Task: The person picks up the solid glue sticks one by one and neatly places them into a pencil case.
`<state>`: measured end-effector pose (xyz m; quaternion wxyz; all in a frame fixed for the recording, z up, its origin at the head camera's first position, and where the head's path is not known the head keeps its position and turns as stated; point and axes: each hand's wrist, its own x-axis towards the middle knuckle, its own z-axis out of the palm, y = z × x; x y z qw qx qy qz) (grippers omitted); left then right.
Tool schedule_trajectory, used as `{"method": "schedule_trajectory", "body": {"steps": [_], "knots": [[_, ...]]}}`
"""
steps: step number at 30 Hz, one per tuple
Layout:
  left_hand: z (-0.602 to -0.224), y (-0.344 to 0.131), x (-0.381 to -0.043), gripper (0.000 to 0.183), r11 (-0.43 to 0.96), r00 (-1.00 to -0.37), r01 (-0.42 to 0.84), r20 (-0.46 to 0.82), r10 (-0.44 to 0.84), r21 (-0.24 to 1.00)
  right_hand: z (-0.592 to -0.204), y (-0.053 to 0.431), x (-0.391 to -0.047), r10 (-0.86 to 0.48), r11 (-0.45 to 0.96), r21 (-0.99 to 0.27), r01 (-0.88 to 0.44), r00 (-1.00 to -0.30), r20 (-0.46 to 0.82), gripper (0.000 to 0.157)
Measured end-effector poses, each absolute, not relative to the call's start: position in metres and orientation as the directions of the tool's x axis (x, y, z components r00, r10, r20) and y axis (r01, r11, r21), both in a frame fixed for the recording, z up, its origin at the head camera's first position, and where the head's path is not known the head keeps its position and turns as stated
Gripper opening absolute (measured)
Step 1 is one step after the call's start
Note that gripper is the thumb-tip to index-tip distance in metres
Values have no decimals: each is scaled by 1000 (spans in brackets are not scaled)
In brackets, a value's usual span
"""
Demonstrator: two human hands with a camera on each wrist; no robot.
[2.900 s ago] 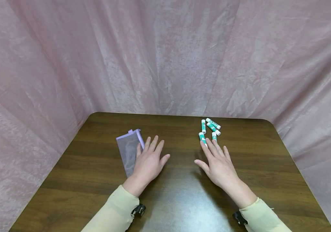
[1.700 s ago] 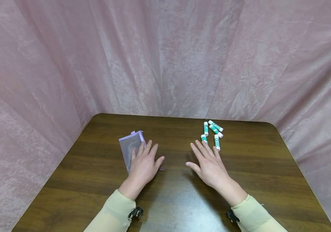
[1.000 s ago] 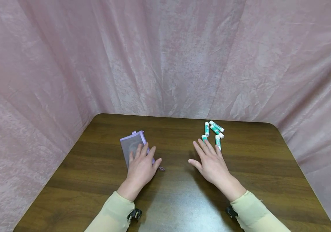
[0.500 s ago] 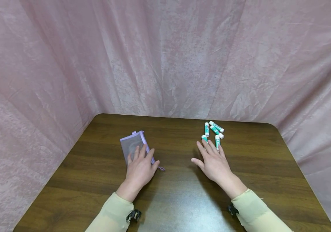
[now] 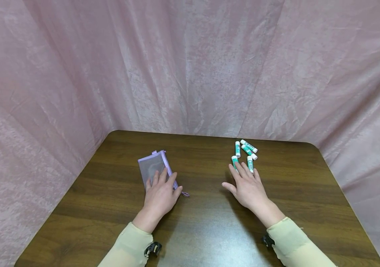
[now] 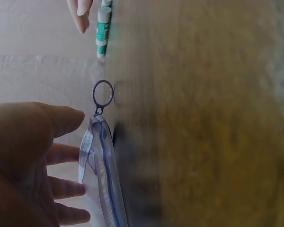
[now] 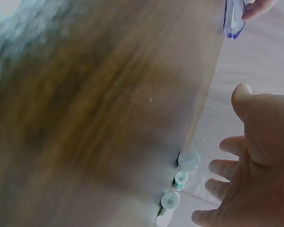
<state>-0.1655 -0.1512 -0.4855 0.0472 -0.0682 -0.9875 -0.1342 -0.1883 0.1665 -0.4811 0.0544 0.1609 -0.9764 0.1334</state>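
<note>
A purple-edged mesh zipper pouch lies flat on the left half of the table. Over its near right part is my left hand, fingers spread and holding nothing. A small zipper loop sticks out past the thumb in the left wrist view. Several green and white glue sticks lie loosely grouped at the right. My right hand is just nearer to me than them, its fingers extended and its fingertips partly covering the nearest glue stick. In the right wrist view, a gap separates its fingers from the sticks.
Brown wood-grain table with rounded far corners. Pink velvety curtains hang behind it and along both sides. Each wrist wears a black camera mount by its pale sleeve.
My left hand has drawn slightly back and left over the pouch, uncovering the zipper loop. My right hand shifted left, then back right. The pouch and glue sticks stay put; the head view shifted slightly.
</note>
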Motion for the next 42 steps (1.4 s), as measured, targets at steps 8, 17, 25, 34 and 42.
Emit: {"method": "schedule_trajectory", "body": {"steps": [8, 17, 25, 34, 42], "knots": [[-486, -152, -165, 57, 956, -989, 132, 101, 109, 260, -480, 168, -188, -295, 916, -239, -323, -944, 145, 76], [-486, -153, -166, 57, 955, -990, 127, 95, 105, 268, -479, 169, -188, -288, 922, -231, -311, -949, 130, 75], [-487, -153, -165, 58, 947, -992, 122, 71, 106, 296, -480, 169, -188, -285, 926, -230, -300, -954, 96, 75], [-486, -151, -165, 58, 944, -991, 133, 56, 122, 301, -483, 169, -191, -279, 932, -223, -286, -958, 63, 73], [-487, -149, -165, 59, 942, -989, 146, 58, 135, 302, -483, 170, -193, -276, 935, -217, -281, -960, 54, 72]]}}
